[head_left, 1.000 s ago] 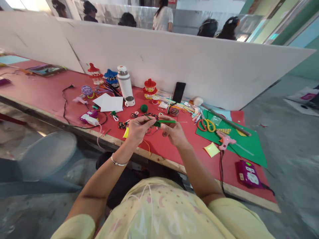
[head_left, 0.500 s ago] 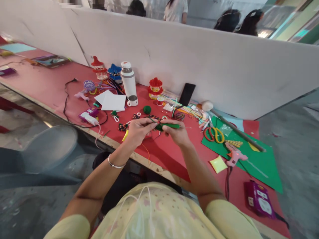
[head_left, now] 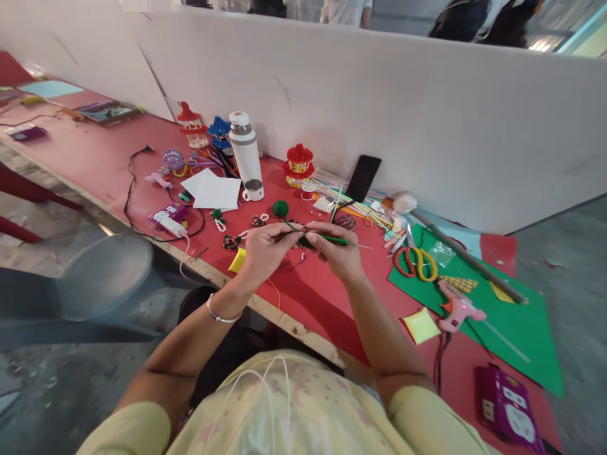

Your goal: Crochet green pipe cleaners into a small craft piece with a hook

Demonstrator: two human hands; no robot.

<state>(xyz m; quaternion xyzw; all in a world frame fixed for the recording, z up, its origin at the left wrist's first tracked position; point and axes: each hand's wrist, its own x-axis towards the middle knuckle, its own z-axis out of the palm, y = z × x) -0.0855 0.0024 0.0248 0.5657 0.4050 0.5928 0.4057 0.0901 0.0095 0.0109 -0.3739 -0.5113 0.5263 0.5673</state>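
Observation:
Over the red table, my left hand (head_left: 268,249) and my right hand (head_left: 339,253) meet with their fingertips close together. In my right hand's closed fingers is a green-handled crochet hook (head_left: 336,241), its thin metal end sticking out to the right. My left hand pinches a small piece of green yarn work (head_left: 303,240), mostly hidden by the fingers. Behind the hands lies a green yarn ball (head_left: 281,208). Dark multicoloured beaded yarn pieces (head_left: 232,242) lie just left of my left hand, and an orange thread (head_left: 276,292) trails below.
A white flask (head_left: 245,155) and a red lantern-shaped craft (head_left: 299,165) stand toward the white partition (head_left: 379,107). A phone (head_left: 363,178) leans there. On the right are scissors (head_left: 417,262), a pink glue gun (head_left: 459,306), a green sheet (head_left: 521,328) and a purple power strip (head_left: 509,404).
The camera view has tilted down slightly. My right fingers have shifted along the hook, covering more of its green handle. Both hands stay together around the yarn work.

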